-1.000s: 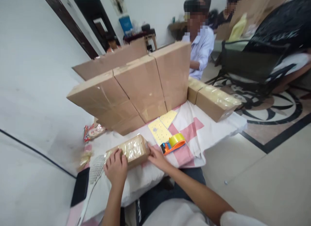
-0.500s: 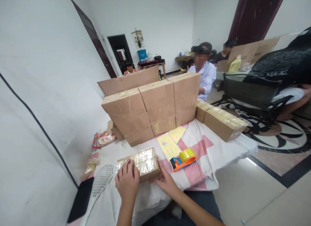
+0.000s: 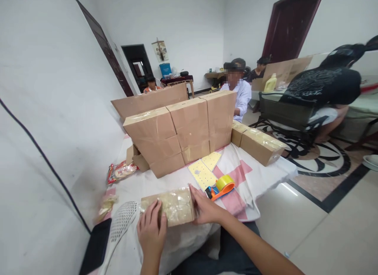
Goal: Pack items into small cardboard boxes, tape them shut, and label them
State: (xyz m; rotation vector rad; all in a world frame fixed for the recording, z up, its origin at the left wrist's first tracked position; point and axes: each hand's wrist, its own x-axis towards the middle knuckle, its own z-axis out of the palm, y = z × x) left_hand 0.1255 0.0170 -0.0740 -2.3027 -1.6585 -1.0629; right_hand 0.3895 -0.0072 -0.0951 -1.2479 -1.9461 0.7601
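A small cardboard box (image 3: 178, 207) with clear tape over its taped face is held between my two hands at the near edge of the cloth-covered table. My left hand (image 3: 151, 229) lies over its left part, fingers bent onto the taped face. Around the right end is my right hand (image 3: 203, 207), its fingers on the far corner and its thumb low on the side. The box is tilted, its taped face turned towards me. Just right of my right hand lies an orange tape dispenser (image 3: 219, 191) with a yellow roll. Part of the box's left face is hidden by my left fingers.
Stacked cardboard boxes (image 3: 189, 133) form a wall across the table. More boxes (image 3: 261, 145) line its right side. A white slotted spoon (image 3: 125, 218) and a black tablet-like slab (image 3: 96, 245) lie left. Yellow dotted sheets (image 3: 202, 173) lie centrally. Other people sit beyond.
The box has tipped so its taped face is turned more towards me. My right hand has moved up around its right end. The camera view has shifted slightly right.
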